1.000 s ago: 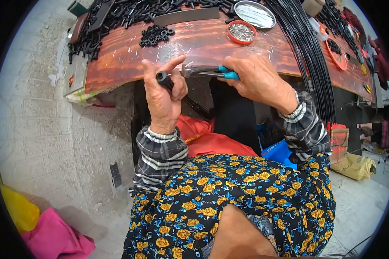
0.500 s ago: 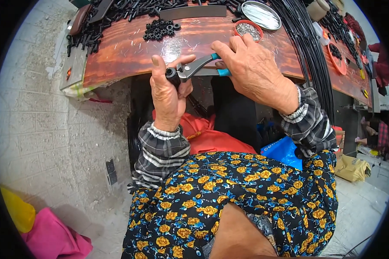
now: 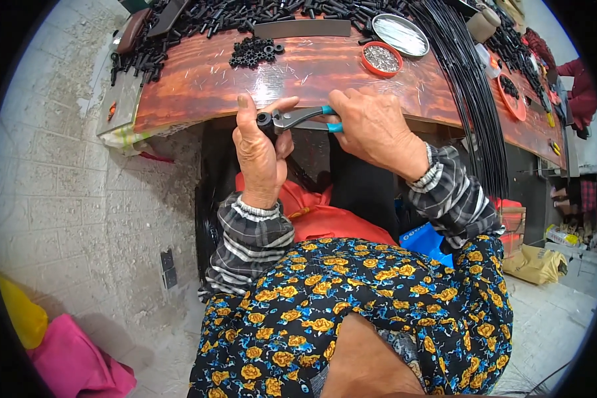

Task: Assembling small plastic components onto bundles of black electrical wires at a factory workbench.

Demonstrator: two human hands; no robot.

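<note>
Being held end-up in the left hand (image 3: 260, 156), a black tube (image 3: 265, 119) is clamped between the fingers, in front of the near edge of the wooden surface (image 3: 192, 89). Its open end is turned toward the viewer, so its long axis is strongly foreshortened. Teal-handled pliers (image 3: 297, 118) are grasped in the right hand (image 3: 375, 129), that grip being closed around the handles; their length is laid roughly crosswise, with the head pointed left at the tube's end (whether the rim is touched, or how far the jaws are parted, cannot be told). The tube lies left of the right hand, and the left index finger is extended just behind the pliers' head, crowding that side. Beyond, black rings (image 3: 253, 52) are clustered, a red dish (image 3: 381, 74) of metal bits is set farther right, and black rods (image 3: 474, 93) are bundled past it.
</note>
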